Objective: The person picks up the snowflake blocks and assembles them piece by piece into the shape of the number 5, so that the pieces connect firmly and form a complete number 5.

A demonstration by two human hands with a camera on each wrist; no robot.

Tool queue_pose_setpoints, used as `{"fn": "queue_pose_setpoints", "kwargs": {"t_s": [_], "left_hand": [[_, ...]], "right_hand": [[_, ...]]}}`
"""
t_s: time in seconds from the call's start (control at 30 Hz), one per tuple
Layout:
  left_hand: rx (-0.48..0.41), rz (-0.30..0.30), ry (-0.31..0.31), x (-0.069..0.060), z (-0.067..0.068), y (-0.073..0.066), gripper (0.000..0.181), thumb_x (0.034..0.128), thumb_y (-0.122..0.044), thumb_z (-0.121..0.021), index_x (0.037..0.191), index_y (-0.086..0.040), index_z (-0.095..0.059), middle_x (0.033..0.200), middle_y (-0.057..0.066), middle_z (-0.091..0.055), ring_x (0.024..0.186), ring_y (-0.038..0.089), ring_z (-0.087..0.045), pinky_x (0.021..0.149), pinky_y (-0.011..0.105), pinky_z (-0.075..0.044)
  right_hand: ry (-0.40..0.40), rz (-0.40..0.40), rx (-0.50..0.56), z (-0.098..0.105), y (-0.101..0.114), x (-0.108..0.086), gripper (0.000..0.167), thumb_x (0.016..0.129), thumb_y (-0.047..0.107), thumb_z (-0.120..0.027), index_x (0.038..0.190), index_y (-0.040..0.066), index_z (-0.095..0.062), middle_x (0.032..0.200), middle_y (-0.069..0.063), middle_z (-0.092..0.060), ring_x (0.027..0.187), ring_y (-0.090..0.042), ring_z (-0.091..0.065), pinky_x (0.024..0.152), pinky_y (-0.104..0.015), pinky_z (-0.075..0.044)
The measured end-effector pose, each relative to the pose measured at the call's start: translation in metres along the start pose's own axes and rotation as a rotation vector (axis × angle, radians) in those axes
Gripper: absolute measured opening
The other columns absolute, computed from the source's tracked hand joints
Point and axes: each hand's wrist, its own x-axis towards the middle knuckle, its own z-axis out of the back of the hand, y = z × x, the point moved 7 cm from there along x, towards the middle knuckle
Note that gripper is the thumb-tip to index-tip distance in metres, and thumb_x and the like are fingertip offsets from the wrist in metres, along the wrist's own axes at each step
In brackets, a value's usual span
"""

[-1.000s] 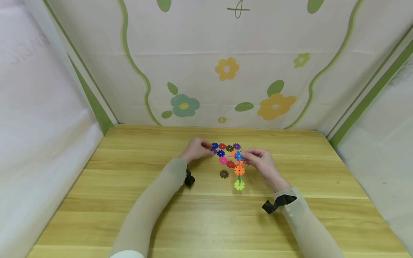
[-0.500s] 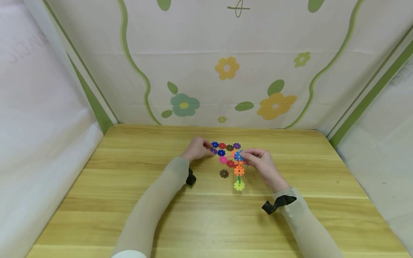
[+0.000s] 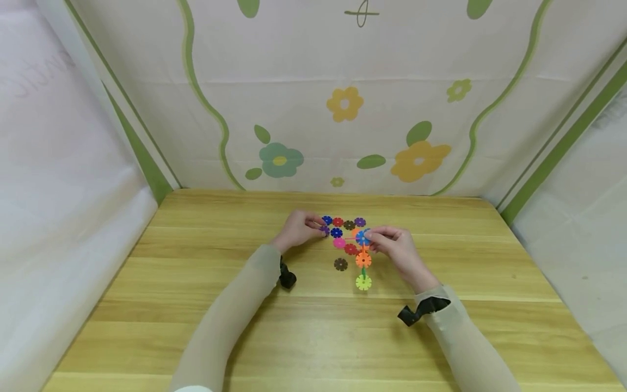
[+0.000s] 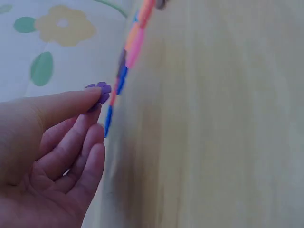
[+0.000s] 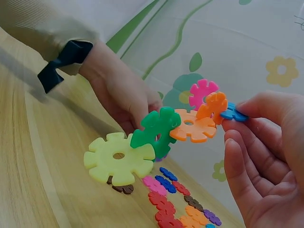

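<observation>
The right hand (image 3: 400, 249) is pinching a chain (image 5: 202, 131) by its blue disc (image 5: 234, 114), the left hand (image 3: 295, 229) a purple disc (image 4: 105, 89), and I'm guessing they're assembling, the next join needing steady aligning

Linked discs (image 5: 164, 124): yellow-green, green, orange, blue, pink
Pinched disc (image 4: 105, 89): purple
Flat discs (image 5: 161, 202): blue, red, brown, pink, orange, purple
Desk (image 3: 294, 337): yellowish woodgrain
Backdrop (image 3: 294, 60): floral

Chain of notched plastic discs (image 5: 165, 127) held aloft: blue disc (image 5: 233, 113) pinched in right hand (image 3: 398, 249), then two orange discs (image 5: 202, 130), green disc (image 5: 166, 121) and yellow-green disc (image 5: 130, 165) at alternating angles, pink disc (image 5: 202, 89) apparently joined alongside; purple disc (image 4: 104, 90) pinched in left hand (image 3: 299, 228).
</observation>
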Motion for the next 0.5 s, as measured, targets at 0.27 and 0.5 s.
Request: {"fn": "queue_pose_setpoints", "kwargs": {"t_s": [0.27,0.5], "left_hand": [[-0.094,-0.057,-0.02,-0.023,0.004,-0.012,0.018,0.0934,-0.019,-0.078,0.109,-0.009,-0.078,0.098,-0.001,-0.074,0.092,0.02,-0.069,0.085,0.037,-0.056],[-0.275,-0.042,-0.01,-0.044,-0.002,-0.024,0.022,0.0946,-0.021,-0.076,0.109,-0.004,-0.075,0.095,0.006,-0.075,0.095,0.038,-0.071,0.087,0.048,-0.057]], "right_hand": [[-0.004,-0.003,-0.008,0.0,-0.002,0.001,0.021,0.094,0.022,-0.077,0.104,0.003,-0.076,0.094,-0.008,-0.073,0.082,-0.026,-0.068,0.084,-0.046,-0.058],[0.001,-0.005,-0.009,-0.001,-0.004,0.003,0.024,0.095,0.022,-0.077,0.105,0.001,-0.075,0.093,-0.007,-0.073,0.08,-0.022,-0.068,0.082,-0.043,-0.059]]}}
